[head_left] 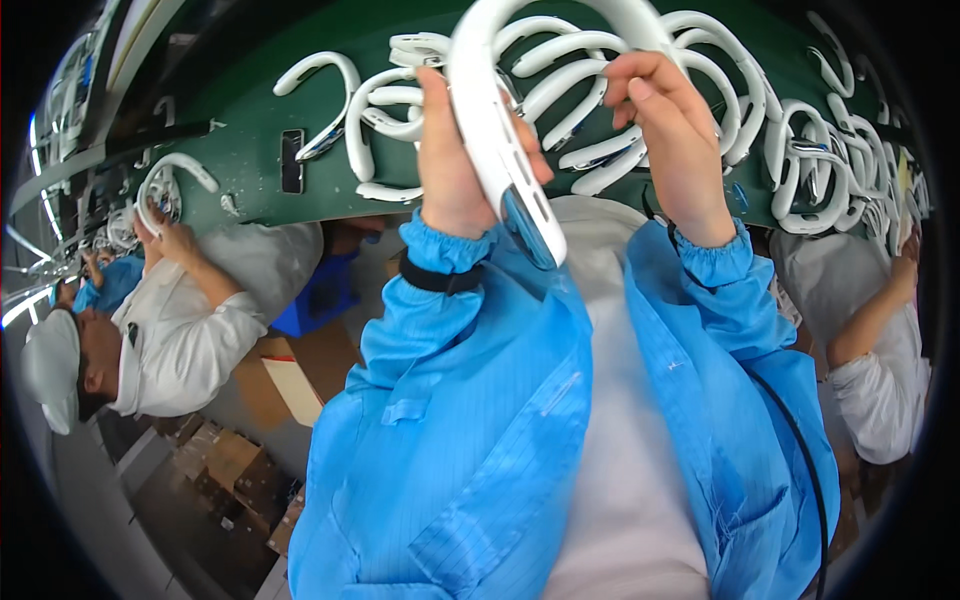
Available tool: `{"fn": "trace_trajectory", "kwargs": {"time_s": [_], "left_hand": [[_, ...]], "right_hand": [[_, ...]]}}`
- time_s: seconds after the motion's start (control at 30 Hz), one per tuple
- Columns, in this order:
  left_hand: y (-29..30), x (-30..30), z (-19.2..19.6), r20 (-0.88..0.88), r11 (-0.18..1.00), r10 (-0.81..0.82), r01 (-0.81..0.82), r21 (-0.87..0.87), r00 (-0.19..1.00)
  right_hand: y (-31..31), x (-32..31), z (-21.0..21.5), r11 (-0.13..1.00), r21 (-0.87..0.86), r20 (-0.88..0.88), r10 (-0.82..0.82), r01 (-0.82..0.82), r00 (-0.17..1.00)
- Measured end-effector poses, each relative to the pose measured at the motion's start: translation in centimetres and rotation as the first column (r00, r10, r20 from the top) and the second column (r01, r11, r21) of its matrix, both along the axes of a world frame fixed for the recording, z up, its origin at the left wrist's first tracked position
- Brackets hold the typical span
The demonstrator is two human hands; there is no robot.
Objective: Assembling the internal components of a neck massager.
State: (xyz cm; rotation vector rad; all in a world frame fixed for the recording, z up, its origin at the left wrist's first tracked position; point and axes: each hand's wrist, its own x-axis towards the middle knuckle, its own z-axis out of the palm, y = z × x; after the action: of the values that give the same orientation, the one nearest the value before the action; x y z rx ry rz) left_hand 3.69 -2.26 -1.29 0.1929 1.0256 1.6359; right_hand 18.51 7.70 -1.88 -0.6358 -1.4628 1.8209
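A white U-shaped neck fan [490,120] is raised in front of me, above the table. Slots run along its side, and a glossy blue-grey panel shows near its lower end. My left hand [450,165] is closed round the nearer arm of the neck fan, thumb on one side and fingertips on the other. At the other arm, my right hand [675,135] has its fingers curled in against the white body; they hide that arm's end. Behind my hands, several more white neck fans [590,90] lie in a loose, overlapping pile.
A dark phone-like device [292,160] lies on the green table [250,110], near a single neck fan [345,85]. More neck fans [815,170] are heaped at right. Co-workers sit on both sides; the left person [180,330] handles another fan. Cardboard boxes [230,460] stand below.
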Motion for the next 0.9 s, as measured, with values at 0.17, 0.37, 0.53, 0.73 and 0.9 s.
{"fn": "trace_trajectory", "kwargs": {"time_s": [0.17, 0.37, 0.53, 0.73, 0.9], "left_hand": [[0.8, 0.9, -0.7, 0.223, 0.976, -0.158, 0.118, 0.183, 0.962], [1.7, 2.1, -1.9, 0.365, 0.937, -0.269, 0.154, 0.315, 0.891], [2.3, 3.0, -1.4, -0.02, 0.961, -0.275, 0.275, 0.011, 0.961], [2.6, 2.9, 0.5, -0.149, 0.957, -0.291, 0.288, -0.043, 0.945], [3.5, 3.4, -0.8, -0.23, 0.976, -0.211, 0.19, -0.11, 0.95]], "right_hand": [[-1.1, -1.3, -0.2, 0.994, -0.043, -0.016, 0.097, -0.097, 0.995], [-0.8, -3.6, 0.6, 0.987, -0.087, -0.027, 0.134, -0.136, 0.991], [-0.1, -4.4, -1.9, 0.976, -0.182, -0.148, 0.097, -0.124, 0.984], [0.0, -4.0, -0.4, 0.986, -0.162, -0.286, -0.009, -0.039, 0.958], [-0.1, -4.5, 0.1, 1.0, 0.005, -0.139, -0.009, 0.01, 0.99]]}}
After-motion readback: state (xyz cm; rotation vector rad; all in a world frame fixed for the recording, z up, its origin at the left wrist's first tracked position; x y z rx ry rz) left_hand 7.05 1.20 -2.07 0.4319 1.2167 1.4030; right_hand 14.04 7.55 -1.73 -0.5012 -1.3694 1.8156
